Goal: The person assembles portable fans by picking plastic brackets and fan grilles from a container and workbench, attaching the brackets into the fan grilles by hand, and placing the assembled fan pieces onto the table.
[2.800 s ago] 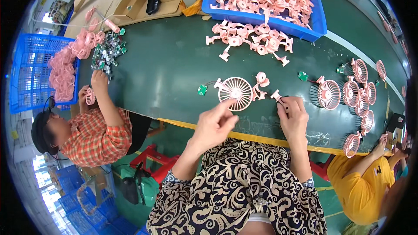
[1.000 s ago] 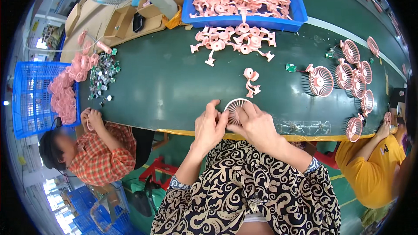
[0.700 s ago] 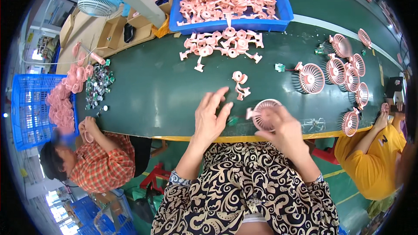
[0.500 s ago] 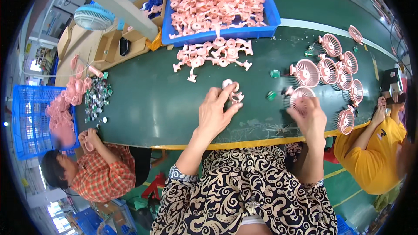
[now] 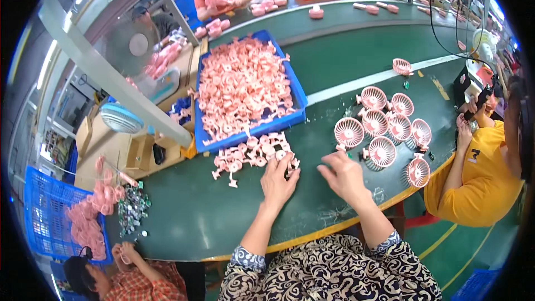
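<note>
My left hand (image 5: 278, 183) is closed at the right edge of a small heap of pink plastic brackets (image 5: 253, 154). Its thumb and fingers curl round a pink plastic bracket (image 5: 293, 163), mostly hidden by the fingertips. Over the table, my right hand (image 5: 344, 175) hangs with fingers apart and nothing in them. Just beyond it lies a round pink fan grille (image 5: 349, 132), beside a further pink fan grille (image 5: 382, 151) and several more like them.
A blue tray (image 5: 301, 112) heaped with pink brackets stands beyond the small heap. Small green and silver parts (image 5: 132, 209) lie at the left, next to a blue basket (image 5: 40, 203). A co-worker in yellow (image 5: 479, 159) sits right; a co-worker in checks (image 5: 139, 278) sits left.
The view has tilted up toward the far side. My right hand has let go of a fan grille and moved left, away from it. My left hand has reached the small bracket heap.
</note>
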